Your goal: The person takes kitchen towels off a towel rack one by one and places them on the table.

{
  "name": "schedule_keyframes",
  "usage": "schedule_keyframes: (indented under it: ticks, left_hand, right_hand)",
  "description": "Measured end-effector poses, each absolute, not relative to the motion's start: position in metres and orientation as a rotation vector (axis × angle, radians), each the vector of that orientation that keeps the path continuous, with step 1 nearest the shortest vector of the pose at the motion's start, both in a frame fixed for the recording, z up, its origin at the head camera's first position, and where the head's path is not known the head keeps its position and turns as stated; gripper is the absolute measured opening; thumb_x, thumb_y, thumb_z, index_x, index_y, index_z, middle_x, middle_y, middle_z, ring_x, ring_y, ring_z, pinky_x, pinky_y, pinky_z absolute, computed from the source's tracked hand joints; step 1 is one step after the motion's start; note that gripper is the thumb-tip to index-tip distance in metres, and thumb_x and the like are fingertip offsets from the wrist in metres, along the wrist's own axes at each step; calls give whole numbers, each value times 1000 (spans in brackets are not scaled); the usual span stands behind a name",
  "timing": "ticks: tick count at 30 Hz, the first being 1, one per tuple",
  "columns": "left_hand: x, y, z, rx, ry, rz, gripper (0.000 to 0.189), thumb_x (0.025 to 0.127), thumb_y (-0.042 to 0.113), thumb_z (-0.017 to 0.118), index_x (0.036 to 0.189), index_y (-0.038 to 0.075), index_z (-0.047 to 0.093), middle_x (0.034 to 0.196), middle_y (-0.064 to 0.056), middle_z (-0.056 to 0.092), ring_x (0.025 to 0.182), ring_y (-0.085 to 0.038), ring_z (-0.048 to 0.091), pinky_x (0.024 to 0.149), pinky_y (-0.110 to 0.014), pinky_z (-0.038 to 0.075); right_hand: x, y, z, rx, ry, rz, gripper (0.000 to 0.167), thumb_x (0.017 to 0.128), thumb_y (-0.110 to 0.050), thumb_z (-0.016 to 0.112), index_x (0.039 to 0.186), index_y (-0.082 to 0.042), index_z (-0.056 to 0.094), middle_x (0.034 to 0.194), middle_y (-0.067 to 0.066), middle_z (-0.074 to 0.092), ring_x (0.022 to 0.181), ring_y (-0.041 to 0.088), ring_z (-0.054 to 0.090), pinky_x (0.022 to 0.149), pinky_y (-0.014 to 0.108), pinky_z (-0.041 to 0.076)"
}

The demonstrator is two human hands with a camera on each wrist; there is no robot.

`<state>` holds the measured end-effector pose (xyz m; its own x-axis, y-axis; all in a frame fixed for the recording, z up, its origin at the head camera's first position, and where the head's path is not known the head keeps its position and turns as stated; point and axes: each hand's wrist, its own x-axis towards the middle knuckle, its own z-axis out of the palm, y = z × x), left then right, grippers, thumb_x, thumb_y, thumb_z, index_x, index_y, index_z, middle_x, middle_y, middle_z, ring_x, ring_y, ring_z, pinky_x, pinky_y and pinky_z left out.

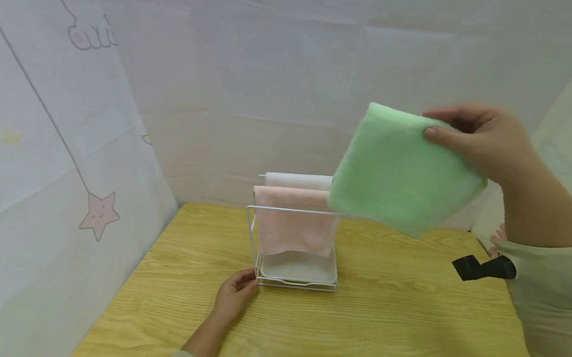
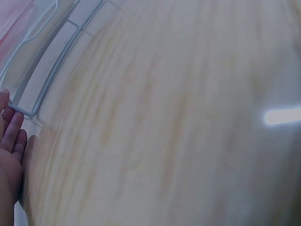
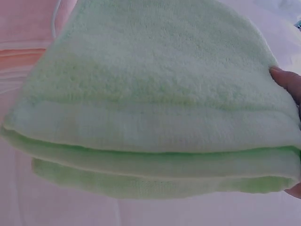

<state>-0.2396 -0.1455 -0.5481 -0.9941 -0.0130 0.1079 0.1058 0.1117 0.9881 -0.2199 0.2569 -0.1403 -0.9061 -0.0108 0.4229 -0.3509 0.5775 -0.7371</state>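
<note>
A folded light green towel [image 1: 406, 173] hangs in the air at the right, pinched along its upper edge between the thumb and fingers of my right hand [image 1: 489, 137]. In the right wrist view the folded layers of the green towel [image 3: 155, 70] fill most of the picture. A white wire towel rack [image 1: 250, 225] stands on the table. Over its bars lie a pink towel [image 1: 293, 221] and, behind it, a white towel [image 1: 297, 178]. My left hand [image 1: 233, 296] holds the rack's lower near-left corner, thumb and fingertips at the wire, also seen at the rack's corner [image 2: 28, 113] in the left wrist view.
A whitish tray [image 1: 298, 267] sits in the base of the rack. The wood-grain table [image 1: 405, 311] reaches a pale cloth wall [image 1: 280, 93] at the back, with printed curtains at both sides. A black strap end [image 1: 483, 268] sticks out by the right sleeve.
</note>
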Motion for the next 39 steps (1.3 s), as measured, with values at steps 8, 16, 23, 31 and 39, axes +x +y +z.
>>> schedule_keyframes:
  ticks: [8, 16, 23, 31, 39]
  left_hand:
    - [-240, -146, -547, -104, -2254, -2014, 34, 90, 6, 70, 120, -7, 63, 118, -27, 66, 93, -4, 66, 80, -13, 53]
    - [-238, -146, -545, -59, -2262, -2032, 34, 89, 6, 70, 120, -7, 62, 119, -26, 66, 93, -3, 65, 80, -12, 52]
    - [-238, -145, -544, -55, -2259, -2029, 32, 90, 3, 68, 120, -9, 62, 118, -27, 65, 92, -3, 65, 80, -13, 53]
    - [-237, -146, -543, -50, -2259, -2029, 32, 90, 4, 68, 120, -8, 63, 118, -26, 66, 91, 0, 64, 80, -12, 52]
    - [-235, -146, -542, -77, -2254, -2025, 32, 91, 4, 67, 120, -9, 62, 118, -28, 65, 90, 1, 63, 79, -12, 53]
  right_hand:
    - [-216, 283, -154, 243, -2407, 1203, 25, 84, -20, 78, 107, -29, 76, 80, -27, 70, 64, -3, 63, 51, 15, 50]
    - [-210, 299, -168, 163, -2448, 1197, 25, 86, -21, 77, 105, -36, 75, 79, -29, 69, 62, -1, 63, 51, 18, 51]
    - [-209, 309, -190, 125, -2549, 1170, 23, 88, -27, 75, 109, -36, 73, 81, -27, 68, 61, 7, 66, 51, 27, 55]
    - [-212, 312, -230, 156, -2703, 1158, 16, 90, -34, 72, 106, -33, 70, 82, -22, 65, 66, 10, 64, 55, 31, 55]
    - [-213, 307, -266, 285, -2725, 1212, 19, 92, -28, 69, 109, -19, 67, 83, -17, 65, 69, 10, 62, 57, 28, 54]
